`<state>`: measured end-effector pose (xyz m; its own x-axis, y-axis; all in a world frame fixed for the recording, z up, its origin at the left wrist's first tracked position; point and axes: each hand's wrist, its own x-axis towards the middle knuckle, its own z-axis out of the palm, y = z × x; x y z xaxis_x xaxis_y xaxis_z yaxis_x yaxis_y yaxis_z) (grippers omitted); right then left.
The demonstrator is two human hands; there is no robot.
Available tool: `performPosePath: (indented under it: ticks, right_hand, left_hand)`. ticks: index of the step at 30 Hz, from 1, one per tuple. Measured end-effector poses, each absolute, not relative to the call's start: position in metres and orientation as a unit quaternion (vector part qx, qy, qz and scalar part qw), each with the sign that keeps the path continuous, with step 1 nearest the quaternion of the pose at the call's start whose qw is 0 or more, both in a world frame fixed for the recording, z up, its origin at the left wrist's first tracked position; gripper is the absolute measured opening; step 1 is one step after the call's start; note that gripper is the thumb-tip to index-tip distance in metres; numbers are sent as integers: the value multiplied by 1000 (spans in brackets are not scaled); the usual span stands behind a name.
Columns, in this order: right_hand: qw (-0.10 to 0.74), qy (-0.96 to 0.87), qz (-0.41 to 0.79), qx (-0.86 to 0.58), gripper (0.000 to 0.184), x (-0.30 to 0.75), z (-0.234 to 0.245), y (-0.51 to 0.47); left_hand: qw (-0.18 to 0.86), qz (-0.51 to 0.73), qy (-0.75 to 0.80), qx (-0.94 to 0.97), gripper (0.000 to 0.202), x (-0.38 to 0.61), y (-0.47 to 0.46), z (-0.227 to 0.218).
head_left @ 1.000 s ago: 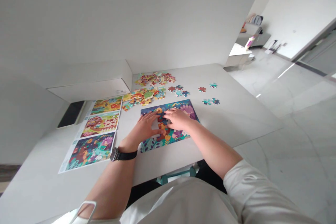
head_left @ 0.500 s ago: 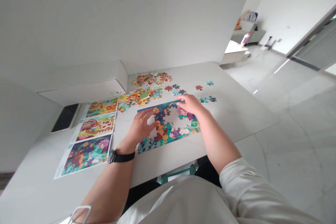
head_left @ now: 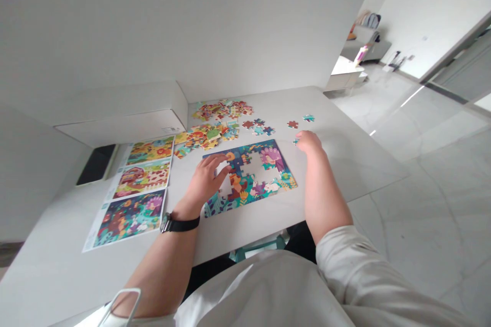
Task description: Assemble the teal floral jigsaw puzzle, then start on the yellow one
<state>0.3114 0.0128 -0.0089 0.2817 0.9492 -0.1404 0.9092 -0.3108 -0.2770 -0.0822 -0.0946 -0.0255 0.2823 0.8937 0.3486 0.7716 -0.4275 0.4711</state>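
Near the middle of the table (head_left: 249, 225) lies the puzzle (head_left: 249, 191), part joined, with one bare gap at its left side and a larger one right of its centre. The left hand (head_left: 209, 176) rests over its left edge, fingers loosely spread, thumb apart, gripping nothing that shows. Well to the right, the right hand (head_left: 310, 142) reaches a teal piece (head_left: 295, 142); its fingers are bent together there, but I cannot tell whether they have closed on it.

Pinching the piece by its edges, with thumb and forefinger, should spare its tabs; lifting it straight up would likely beat dragging it. Light, flat pressure from the left hand ought to keep the joined part from shifting.

Beyond the right hand lie a red piece (head_left: 292, 124) and a blue-green piece (head_left: 308, 118). Past the puzzle's far edge sits a small cluster (head_left: 268, 131), with two heaps (head_left: 213, 134) to its left. Farther left are the printed sheet (head_left: 132, 214), phone (head_left: 97, 164) and white box (head_left: 141, 127).
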Motion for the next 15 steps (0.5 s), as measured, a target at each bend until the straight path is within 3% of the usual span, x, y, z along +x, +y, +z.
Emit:
performPosePath:
  ticks: [15]
  right_hand:
    - [70, -540, 106, -832, 47, 313, -11, 15]
  left_hand:
    - [109, 287, 528, 791, 48, -76, -101, -16]
